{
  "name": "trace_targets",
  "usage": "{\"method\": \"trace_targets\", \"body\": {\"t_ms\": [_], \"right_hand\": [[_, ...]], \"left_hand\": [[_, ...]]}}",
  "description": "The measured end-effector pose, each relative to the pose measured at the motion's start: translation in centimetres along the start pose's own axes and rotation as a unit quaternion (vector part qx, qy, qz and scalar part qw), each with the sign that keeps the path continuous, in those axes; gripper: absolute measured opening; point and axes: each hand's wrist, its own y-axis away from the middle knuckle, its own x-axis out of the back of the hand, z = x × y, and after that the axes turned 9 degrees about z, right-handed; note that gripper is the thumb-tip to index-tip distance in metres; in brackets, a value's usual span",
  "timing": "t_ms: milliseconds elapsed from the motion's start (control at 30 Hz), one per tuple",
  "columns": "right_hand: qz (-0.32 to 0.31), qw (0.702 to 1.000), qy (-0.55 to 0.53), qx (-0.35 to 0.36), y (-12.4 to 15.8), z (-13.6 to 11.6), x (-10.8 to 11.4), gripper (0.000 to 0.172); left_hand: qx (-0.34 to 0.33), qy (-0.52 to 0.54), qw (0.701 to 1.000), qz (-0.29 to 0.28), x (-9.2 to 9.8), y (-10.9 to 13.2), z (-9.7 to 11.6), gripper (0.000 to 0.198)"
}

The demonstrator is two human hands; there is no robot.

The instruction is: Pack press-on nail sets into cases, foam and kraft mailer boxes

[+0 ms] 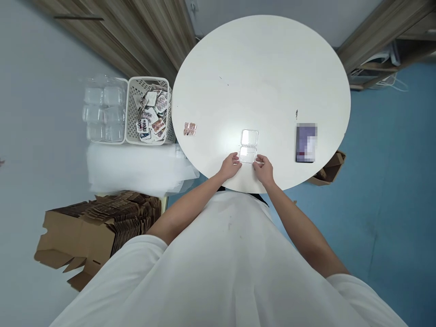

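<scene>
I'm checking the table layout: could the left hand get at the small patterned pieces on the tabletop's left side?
Probably yes: nothing visible stands between the left hand, at the open clear case, and the patterned pieces.

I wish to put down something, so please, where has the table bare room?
The widest free patch of the white table lies beyond the clear case and the purple item, with a few small dark marks. Another lies between the right hand and that item. The near middle is crowded: the left hand and right hand flank the case.
</scene>
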Motion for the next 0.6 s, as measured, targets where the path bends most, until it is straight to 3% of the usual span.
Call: {"method": "trace_targets", "body": {"t_ms": [600], "right_hand": [[-0.014, 1.000, 0.012, 0.020, -1.4, -1.1, 0.4, 0.039]], "left_hand": [[-0.007, 0.000, 1.000, 0.005, -0.5, -0.9, 1.2, 0.048]]}}
